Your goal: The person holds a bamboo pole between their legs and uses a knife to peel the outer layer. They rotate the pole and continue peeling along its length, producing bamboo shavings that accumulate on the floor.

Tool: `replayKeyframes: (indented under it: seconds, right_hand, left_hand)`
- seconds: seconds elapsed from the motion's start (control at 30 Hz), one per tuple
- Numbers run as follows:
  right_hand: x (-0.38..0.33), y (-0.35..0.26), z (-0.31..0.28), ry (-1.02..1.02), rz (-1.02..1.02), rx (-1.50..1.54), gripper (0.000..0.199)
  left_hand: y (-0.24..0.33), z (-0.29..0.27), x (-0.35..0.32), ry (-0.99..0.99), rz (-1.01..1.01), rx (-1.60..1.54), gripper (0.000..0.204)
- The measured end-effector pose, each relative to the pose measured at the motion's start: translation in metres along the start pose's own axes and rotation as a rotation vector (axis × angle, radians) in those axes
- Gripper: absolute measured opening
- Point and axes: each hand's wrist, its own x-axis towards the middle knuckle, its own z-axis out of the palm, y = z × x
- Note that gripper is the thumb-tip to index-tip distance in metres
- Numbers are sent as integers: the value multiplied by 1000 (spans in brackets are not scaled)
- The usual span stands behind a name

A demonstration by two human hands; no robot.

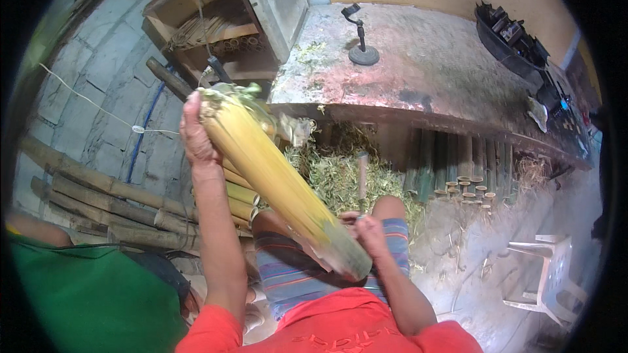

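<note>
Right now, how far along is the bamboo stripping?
Done: green shavings are piled on the ground, and the bamboo piece in hand is mostly pale yellow. In hand: the left hand holds its far end, and the right hand, gripping a tool, is at the near end. Left: a greenish patch near that end, and bamboo poles beside.

A thick yellow-green bamboo section (275, 180) slants from upper left down to lower right above the lap, its frayed upper end gripped, its lower cut end blurred beside a wooden-handled blade (362, 180).
</note>
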Motion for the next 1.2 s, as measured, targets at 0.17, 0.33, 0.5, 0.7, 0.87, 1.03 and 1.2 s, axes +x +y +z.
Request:
replayKeyframes:
  seconds: [0.17, 0.33, 0.5, 0.7, 0.87, 1.03, 1.2]
  right_hand:
    - [-22, 0, -43, 433, 98, 609, 67]
    - [-23, -28, -14, 23, -318, 992, 95]
    - [-4, -79, 6, 286, -455, 937, 80]
    - [31, -101, 19, 701, -560, 714, 84]
    - [36, -134, -10, 609, -776, 770, 86]
    - [36, -149, -27, 568, -836, 640, 87]
    - [55, -116, -9, 782, -739, 634, 89]
  left_hand:
    - [0, -29, 2, 274, 101, -113, 53]
    - [-52, -42, -40, 561, 144, -195, 55]
    - [-79, -46, -77, 749, 136, -353, 58]
    - [-86, -54, -102, 535, 148, -470, 62]
    - [-82, -68, -124, 197, -205, -310, 65]
    - [-102, -46, -157, 147, -244, 119, 45]
    - [-115, -3, -204, 127, 146, 454, 61]
